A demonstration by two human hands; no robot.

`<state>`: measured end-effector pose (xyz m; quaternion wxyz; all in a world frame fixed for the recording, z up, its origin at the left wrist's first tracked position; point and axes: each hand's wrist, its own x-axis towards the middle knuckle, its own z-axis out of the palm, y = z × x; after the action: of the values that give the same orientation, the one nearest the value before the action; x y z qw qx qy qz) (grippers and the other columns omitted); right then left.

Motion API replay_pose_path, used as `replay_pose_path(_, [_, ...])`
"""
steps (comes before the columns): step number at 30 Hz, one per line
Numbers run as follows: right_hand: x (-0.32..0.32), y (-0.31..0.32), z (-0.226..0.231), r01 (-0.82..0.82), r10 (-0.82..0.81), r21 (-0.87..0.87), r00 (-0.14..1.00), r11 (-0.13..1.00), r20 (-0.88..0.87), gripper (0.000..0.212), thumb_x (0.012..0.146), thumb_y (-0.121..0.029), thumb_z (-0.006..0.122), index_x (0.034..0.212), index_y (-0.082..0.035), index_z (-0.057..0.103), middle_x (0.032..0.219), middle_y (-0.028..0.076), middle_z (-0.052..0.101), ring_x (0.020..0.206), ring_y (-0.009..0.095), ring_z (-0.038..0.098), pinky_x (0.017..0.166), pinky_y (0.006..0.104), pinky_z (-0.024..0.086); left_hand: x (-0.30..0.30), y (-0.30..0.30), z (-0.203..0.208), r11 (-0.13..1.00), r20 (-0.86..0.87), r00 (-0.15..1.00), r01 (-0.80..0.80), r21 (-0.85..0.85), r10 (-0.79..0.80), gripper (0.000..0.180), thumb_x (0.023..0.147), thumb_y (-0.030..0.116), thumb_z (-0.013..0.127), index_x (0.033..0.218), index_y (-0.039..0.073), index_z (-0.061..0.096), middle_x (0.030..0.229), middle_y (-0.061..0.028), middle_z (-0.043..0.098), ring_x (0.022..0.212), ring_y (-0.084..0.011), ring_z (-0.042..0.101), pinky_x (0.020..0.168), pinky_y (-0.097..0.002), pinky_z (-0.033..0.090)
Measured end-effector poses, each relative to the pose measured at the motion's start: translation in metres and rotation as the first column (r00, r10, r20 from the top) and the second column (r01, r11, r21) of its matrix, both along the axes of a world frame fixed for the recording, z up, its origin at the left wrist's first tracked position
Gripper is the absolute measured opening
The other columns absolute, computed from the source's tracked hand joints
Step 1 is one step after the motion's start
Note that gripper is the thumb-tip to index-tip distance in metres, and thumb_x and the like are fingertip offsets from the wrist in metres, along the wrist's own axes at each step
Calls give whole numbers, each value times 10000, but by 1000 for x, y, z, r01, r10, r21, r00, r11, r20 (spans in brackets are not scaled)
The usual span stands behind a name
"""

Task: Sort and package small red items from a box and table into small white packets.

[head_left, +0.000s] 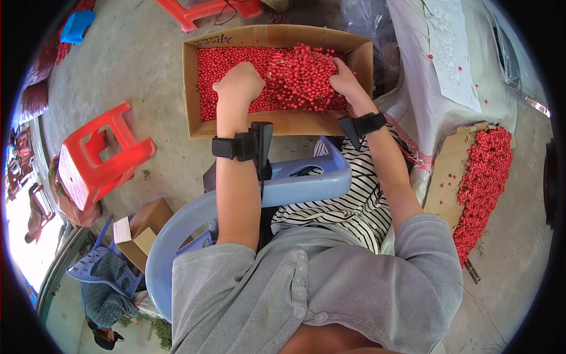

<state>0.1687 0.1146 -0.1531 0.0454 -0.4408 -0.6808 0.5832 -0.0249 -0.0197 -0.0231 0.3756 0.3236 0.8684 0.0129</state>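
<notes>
A long cardboard box [277, 127] in front of me is filled with small round red berries [215, 65]. My right hand [343, 81] is closed at the right side of a thick bunch of red berry sprigs [302, 71], raised a little above the loose berries. My left hand [240, 82] is closed in a fist over the left half of the box, next to the bunch. Its fingertips are hidden from above, so what it holds, if anything, does not show. Black straps with a dark device sit on both wrists.
Beside my legs is a blue plastic chair [177, 236]. A red stool [97, 153] stands on the left and another red stool [209, 12] behind the box. To the right, a second box of red berry bunches [486, 183] adjoins a white-covered stack [421, 88]. Another person [106, 301] sits at lower left.
</notes>
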Motion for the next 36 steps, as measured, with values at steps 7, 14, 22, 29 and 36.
replay_pose_path(7, [-11,-14,104,152,-106,401,985,904,-135,461,648,80,365,1089,-36,436,1040,159,530,992,247,501,839,288,376,3,3,-3,998,-43,998,51,-32,-52,219,703,176,519,793,-10,590,777,-198,582,744,-316,573,664,-374,440])
replay_pose_path(14, [-39,-37,121,68,185,911,970,407,-155,511,627,100,434,1084,-127,461,993,78,563,781,268,569,685,305,461,2,3,-8,998,14,998,69,9,-69,234,709,162,477,830,-1,594,811,-202,567,779,-324,563,690,-379,431])
replay_pose_path(22, [-34,-12,46,-133,66,881,991,454,116,433,687,13,456,1090,-146,464,1003,63,560,761,263,575,628,321,471,4,9,4,981,89,992,104,-166,-91,293,719,190,449,939,65,598,952,-138,584,899,-292,556,746,-366,432])
replay_pose_path(29, [-21,10,-83,-341,-12,475,802,811,597,463,704,-27,460,1157,-111,415,1049,162,525,840,310,558,719,395,444,9,14,4,984,86,993,95,-149,-83,293,714,186,446,932,71,604,943,-130,591,892,-274,563,736,-362,436])
replay_pose_path(36, [-26,-12,-76,51,28,-421,984,906,179,485,691,-26,454,1172,-23,394,1077,205,499,1002,272,485,847,338,375,1,1,12,995,161,987,-14,-98,30,236,694,126,423,734,-20,605,650,-175,585,597,-275,569,593,-347,448])
